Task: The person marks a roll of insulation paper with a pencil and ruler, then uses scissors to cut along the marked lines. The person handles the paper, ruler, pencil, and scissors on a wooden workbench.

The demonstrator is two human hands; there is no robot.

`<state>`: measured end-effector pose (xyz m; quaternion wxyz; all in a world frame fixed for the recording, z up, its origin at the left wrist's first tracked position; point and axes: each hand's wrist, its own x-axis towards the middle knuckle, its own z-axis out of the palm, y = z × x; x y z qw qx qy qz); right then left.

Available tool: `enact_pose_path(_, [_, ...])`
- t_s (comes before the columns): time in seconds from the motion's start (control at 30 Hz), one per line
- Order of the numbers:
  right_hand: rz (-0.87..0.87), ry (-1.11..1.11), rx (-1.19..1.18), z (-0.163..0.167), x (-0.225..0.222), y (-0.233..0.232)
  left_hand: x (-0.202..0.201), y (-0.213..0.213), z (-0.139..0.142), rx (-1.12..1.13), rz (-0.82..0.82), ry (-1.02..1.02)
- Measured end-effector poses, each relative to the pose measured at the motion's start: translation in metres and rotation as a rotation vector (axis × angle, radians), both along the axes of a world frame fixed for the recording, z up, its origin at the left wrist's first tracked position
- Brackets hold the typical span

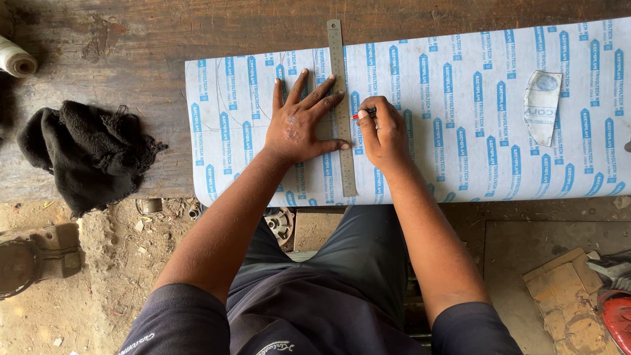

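The left hand [297, 125] lies flat with fingers spread on a white sheet [460, 98] printed with blue marks, its fingertips pressing the left edge of a steel ruler [341, 105]. It holds nothing; it only pins the ruler down. The ruler runs from 12 o'clock to 6 o'clock across the sheet, which covers the right part of a worn wooden bench [118, 46]. The right hand [384, 131] sits just at 3 o'clock of the ruler, fingers curled tight around a red pen [363, 115] whose tip points toward the ruler's right edge.

To draw this line well, I judge that the pressure should spread along the ruler rather than sit at one spot, since the smooth sheet may let the steel slide. The pen tip should stay hard against the edge and be pulled in one steady stroke toward 6 o'clock.

A curved offcut [543, 105] of the same sheet lies at 3 o'clock, well apart from the hands. A black rag [85, 151] lies at 9 o'clock on the bench, and a roll [16, 59] sits at 10 o'clock near the frame edge. Faint curved lines already cross the sheet at 11 o'clock of the left hand. Nothing lies in the ruler's path.
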<state>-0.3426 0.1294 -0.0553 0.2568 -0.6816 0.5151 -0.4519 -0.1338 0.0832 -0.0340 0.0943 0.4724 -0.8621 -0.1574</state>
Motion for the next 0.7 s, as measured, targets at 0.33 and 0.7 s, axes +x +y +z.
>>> enact_pose_path(0.33, [-0.022, 0.017, -0.037, 0.000, 0.003, 0.001, 0.001, -0.002, -0.004, -0.002, -0.004, -0.020])
enact_pose_path(0.7, [-0.007, -0.020, 0.001, -0.009, 0.000, -0.001, 0.002, -0.001, -0.004, 0.006, 0.012, -0.018])
